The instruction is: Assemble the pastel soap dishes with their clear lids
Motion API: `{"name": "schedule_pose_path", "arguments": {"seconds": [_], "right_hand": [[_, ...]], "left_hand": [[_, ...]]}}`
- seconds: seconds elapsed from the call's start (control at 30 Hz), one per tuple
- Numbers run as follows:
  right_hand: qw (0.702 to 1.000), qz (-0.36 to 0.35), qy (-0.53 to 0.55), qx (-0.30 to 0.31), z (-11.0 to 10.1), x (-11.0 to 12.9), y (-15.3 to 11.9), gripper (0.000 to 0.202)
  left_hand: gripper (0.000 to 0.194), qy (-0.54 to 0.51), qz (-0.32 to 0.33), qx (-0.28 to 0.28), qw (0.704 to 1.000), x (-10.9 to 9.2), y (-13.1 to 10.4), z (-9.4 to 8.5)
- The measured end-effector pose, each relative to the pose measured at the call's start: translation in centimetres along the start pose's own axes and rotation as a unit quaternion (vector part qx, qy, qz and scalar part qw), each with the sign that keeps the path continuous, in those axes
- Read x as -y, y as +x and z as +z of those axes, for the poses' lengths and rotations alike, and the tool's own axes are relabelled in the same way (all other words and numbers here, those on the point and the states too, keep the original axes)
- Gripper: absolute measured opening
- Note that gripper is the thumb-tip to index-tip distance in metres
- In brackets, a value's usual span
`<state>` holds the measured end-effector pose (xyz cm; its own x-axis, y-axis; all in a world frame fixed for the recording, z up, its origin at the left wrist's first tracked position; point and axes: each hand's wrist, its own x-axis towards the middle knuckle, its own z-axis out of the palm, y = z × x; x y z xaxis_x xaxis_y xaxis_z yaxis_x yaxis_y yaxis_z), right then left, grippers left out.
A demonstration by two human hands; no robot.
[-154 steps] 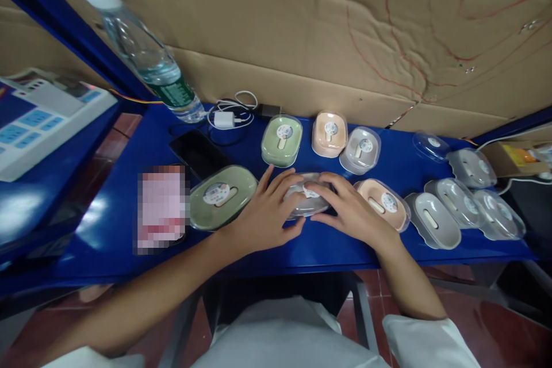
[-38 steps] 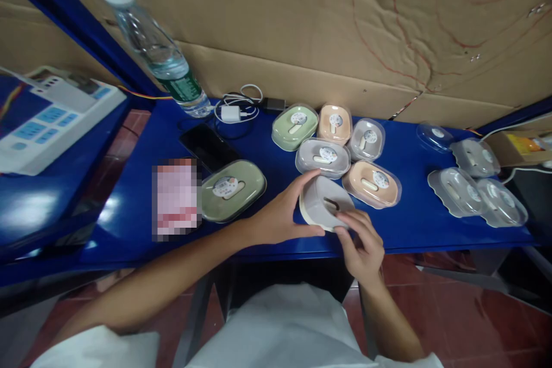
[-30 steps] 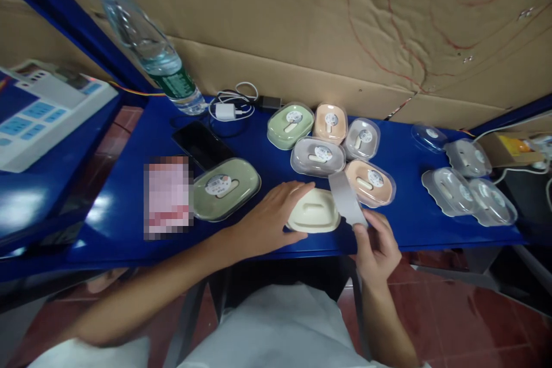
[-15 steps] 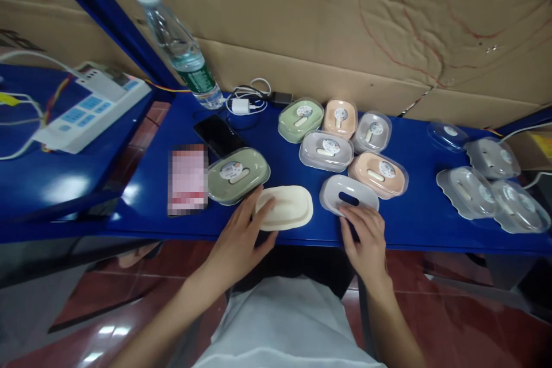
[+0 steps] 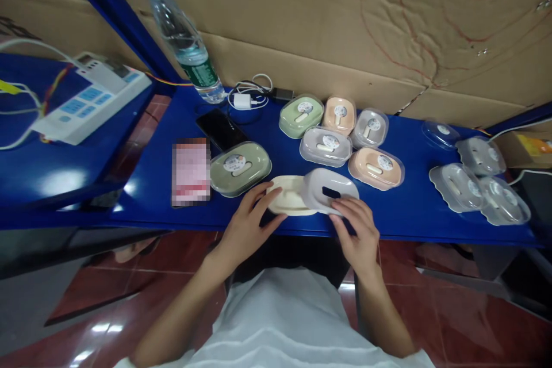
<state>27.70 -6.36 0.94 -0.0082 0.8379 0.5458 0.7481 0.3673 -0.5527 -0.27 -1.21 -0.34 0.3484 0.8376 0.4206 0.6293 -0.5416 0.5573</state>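
— The left hand [image 5: 250, 221] is gripping the cream tray [image 5: 285, 200] near the front of the blue table [image 5: 401, 215]!
— And the right hand [image 5: 357, 233] is pinching the grey cover [image 5: 315, 185], overlapping that tray; cardboard [image 5: 284, 23] is standing behind, red tiles [image 5: 414, 270] gleaming.

Clock from base [image 5: 287, 198], 12 away from person | on table [image 5: 409, 210]: base, cover [image 5: 317, 181] overlapping its 3 o'clock end | 10: single box [image 5: 254, 155], phone [image 5: 219, 126] behind | 11: charger [image 5: 242, 102], bottle [image 5: 187, 43] | 12 to 2: five clustered boxes [image 5: 319, 152] | 3: three packs [image 5: 457, 178], carton [image 5: 511, 152] beyond
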Motion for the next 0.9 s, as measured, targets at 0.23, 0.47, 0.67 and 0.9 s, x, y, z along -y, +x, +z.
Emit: {"name": "schedule_pose_path", "arguments": {"seconds": [0.23, 0.47, 0.67, 0.9], "right_hand": [[0.992, -0.079, -0.033, 0.092, 1.7, 0.3, 1.2, 0.034], [0.987, -0.087, -0.046, 0.127, 2.4, 1.0, 1.4, 0.034], [0.982, -0.086, -0.068, 0.155, 2.4, 1.7, 2.0, 0.034], [0.978, -0.108, -0.080, 0.160, 3.0, 1.7, 2.6, 0.035]], "left_hand": [[0.069, -0.012, 0.010, -0.009, 1.000, -0.3, 1.1, 1.4], [0.060, -0.045, -0.013, 0.011, 0.999, 0.1, 1.0, 1.3], [0.065, -0.014, 0.024, 0.003, 1.000, -0.1, 1.0, 1.2], [0.060, -0.030, -0.001, -0.003, 1.000, 0.1, 0.9, 1.4]]}}
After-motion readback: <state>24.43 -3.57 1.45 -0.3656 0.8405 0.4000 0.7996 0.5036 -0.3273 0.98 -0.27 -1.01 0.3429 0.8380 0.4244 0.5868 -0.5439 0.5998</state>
